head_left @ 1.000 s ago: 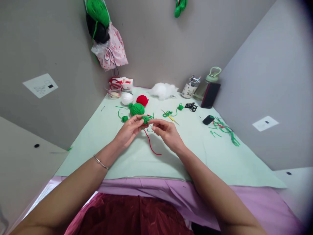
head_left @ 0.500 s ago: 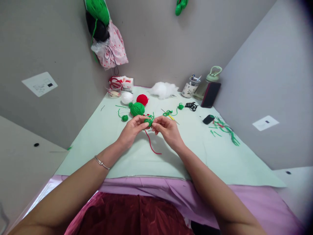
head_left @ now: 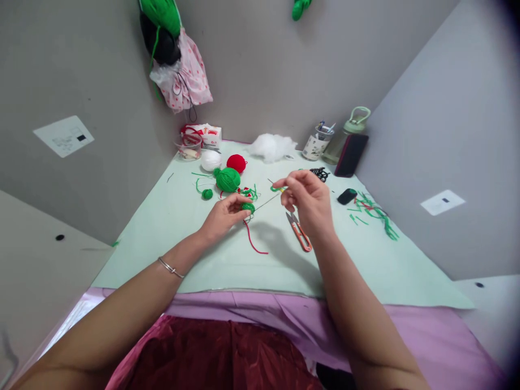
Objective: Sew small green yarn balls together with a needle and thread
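My left hand (head_left: 223, 216) pinches a small green crocheted piece (head_left: 248, 207) between thumb and fingers. From that piece a thin dark thread (head_left: 267, 202) runs taut up to my right hand (head_left: 309, 203), which is raised to the right with its fingers pinched together. Whether a needle is also in those fingers, I cannot tell. A red yarn tail (head_left: 252, 243) trails on the table below the piece. Orange-handled thread snips (head_left: 300, 234) lie under my right hand. Just behind the piece is a small red, white and green yarn item (head_left: 246, 192), partly hidden.
Green (head_left: 227, 179), red (head_left: 236, 163) and white (head_left: 211, 160) yarn balls sit behind my left hand. White stuffing (head_left: 273, 147) lies at the back. To the right are a pen cup (head_left: 317, 144), a bottle (head_left: 354, 125), a phone (head_left: 351, 156) and green yarn scraps (head_left: 379, 215).
My right hand has moved away from the green piece, up and to the right, drawing out the dark thread. The snips have come into view. My left hand stays nearly in place.
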### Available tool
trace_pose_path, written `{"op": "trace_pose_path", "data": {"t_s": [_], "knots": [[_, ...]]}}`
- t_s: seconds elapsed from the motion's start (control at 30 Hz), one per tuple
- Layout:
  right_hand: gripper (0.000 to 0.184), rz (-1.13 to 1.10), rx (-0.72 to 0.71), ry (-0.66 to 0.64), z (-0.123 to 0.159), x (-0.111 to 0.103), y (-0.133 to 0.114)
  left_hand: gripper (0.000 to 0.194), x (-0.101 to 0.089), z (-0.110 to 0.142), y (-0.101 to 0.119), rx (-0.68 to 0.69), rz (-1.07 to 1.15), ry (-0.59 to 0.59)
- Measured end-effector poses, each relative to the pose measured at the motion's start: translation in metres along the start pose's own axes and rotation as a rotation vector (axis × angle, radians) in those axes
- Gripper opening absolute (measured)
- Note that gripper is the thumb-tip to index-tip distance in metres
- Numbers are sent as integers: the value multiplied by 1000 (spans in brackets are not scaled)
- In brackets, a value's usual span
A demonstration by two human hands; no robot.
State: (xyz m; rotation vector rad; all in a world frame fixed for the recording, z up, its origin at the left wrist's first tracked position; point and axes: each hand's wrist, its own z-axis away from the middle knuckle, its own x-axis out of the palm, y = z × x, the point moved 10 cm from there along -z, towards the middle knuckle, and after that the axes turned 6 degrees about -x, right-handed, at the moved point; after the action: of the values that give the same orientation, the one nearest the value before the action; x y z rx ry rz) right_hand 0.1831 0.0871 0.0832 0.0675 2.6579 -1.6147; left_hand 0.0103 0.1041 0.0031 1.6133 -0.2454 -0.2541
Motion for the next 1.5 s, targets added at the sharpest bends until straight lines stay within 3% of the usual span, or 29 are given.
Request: {"op": "trace_pose_path", "data": {"t_s": [0.07,0.13,0.3,0.37,0.47,0.67,0.9,1.1,1.5], "knots": [[30,-146,133,-50,-2,-4,6,30,0,0,-1,-15,-17,-10],[32,-220,132,-51,-8,-18,1,30,0,-1,-3,-37,-27,-16],[20,-332,-235,318,-19,-104,-33,26,2,-5,-5,-62,-10,-40],[17,-326,-267,366,-19,-117,-35,26,4,-5,-6,-78,31,-73],[17,-264,-217,282,-19,-99,-32,28,6,-2,-10,-147,137,-122],[21,2,-131,37,-5,-29,-27,31,7,0,-6,-214,340,-120],[11,505,-357,-145,11,9,-32,28,3,0,1,-145,332,-103],[19,760,-511,-246,21,30,-29,30,-1,-1,0,-130,284,-73],[21,877,-504,-346,25,41,-19,30,2,-1,0,-134,289,-90]]}}
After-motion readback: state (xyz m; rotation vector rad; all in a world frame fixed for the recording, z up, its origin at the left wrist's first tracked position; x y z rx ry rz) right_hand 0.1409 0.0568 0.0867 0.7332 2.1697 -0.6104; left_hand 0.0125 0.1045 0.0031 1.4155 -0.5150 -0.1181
